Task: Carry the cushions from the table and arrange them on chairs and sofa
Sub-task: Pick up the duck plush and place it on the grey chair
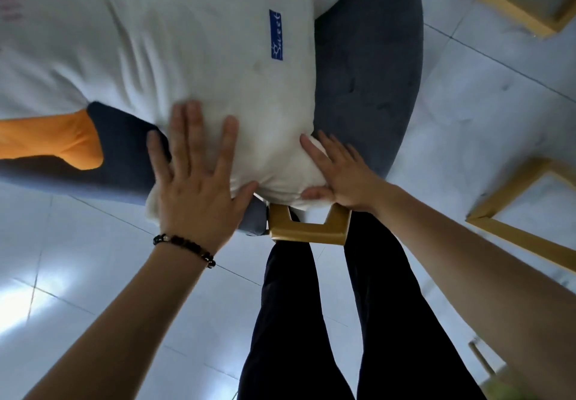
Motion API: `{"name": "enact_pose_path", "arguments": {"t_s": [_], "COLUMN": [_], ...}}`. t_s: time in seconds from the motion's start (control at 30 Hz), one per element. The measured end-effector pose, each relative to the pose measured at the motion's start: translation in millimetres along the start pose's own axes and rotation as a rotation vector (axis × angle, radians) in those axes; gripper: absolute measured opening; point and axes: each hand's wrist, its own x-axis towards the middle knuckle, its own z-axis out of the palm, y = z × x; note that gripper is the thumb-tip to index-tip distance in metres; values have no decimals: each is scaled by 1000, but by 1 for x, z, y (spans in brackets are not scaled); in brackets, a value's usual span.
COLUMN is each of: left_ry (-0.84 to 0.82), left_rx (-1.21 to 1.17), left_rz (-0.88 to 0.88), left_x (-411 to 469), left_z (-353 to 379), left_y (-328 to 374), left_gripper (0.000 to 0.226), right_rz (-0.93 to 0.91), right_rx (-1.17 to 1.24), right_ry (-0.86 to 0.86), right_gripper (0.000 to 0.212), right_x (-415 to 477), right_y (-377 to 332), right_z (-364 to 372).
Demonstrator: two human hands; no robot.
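Note:
A big white plush cushion [187,41] with a blue label, grey sides and an orange foot [59,141] lies on a round dark grey chair seat [367,72]. My left hand [193,178], with a bead bracelet on the wrist, lies flat on the cushion's near end, fingers spread. Pressed against the cushion's near right corner is my right hand [339,172], thumb under the edge and fingers laid along its side. The cushion hangs over the seat's near edge.
The chair's gold metal leg [307,228] sticks out just below the cushion, right in front of my dark-trousered legs [327,321]. Gold frames of other furniture [517,4] stand on the pale tiled floor [78,275] to the right.

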Motion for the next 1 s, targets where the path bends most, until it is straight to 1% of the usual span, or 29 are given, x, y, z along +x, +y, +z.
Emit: {"name": "enact_pose_path", "arguments": {"t_s": [0.07,0.13,0.2,0.3,0.43,0.47,0.5,0.53,0.57,0.6,0.63,0.67,0.7,0.77,0.83,0.9,1.0], "left_ry": [-13,-27,-34,-27,-55,-53,-40,-9,46,113,177,226,250,197,72,-19,-18], "left_rx": [12,5,34,80,3,-34,-71,-99,-114,-126,-137,-139,-126,-51,31,85,101], "left_rz": [-139,-185,-175,-129,-80,-82,-86,-75,-41,8,54,86,92,38,-48,-104,-106], "left_x": [-9,-14,-12,-12,-13,-12,-11,-9,-4,6,20,39,62,108,141,154,150], "left_z": [-3,-4,-2,0,-5,-9,-13,-19,-27,-36,-46,-53,-59,-60,-50,-39,-44], "left_y": [-3,-6,-6,-10,-20,-20,-20,-18,-15,-9,-3,3,7,3,-16,-33,-28], "left_gripper": [97,99,96,92,84,84,85,86,84,81,76,72,69,69,72,73,70], "right_rz": [-2,-3,26,50,79,95,112,127,139,150,164,178,188,160,81,40,59], "right_rx": [35,183,288,257,246,264,294,340,378,392,397,409,430,468,462,425,429], "right_ry": [-6,25,46,36,-54,-78,-75,-27,79,215,338,422,468,501,457,401,434], "right_gripper": [103,99,97,98,100,95,86,74,65,59,58,60,65,76,79,79,81], "right_x": [4,-2,-8,-3,-1,-4,-7,-9,-8,-4,3,12,22,43,61,73,75], "right_y": [-2,-2,-3,-4,-8,-9,-11,-13,-15,-17,-19,-22,-27,-42,-56,-64,-64], "right_z": [-4,-2,1,-1,-17,-23,-28,-35,-42,-50,-59,-67,-74,-83,-80,-74,-71]}}
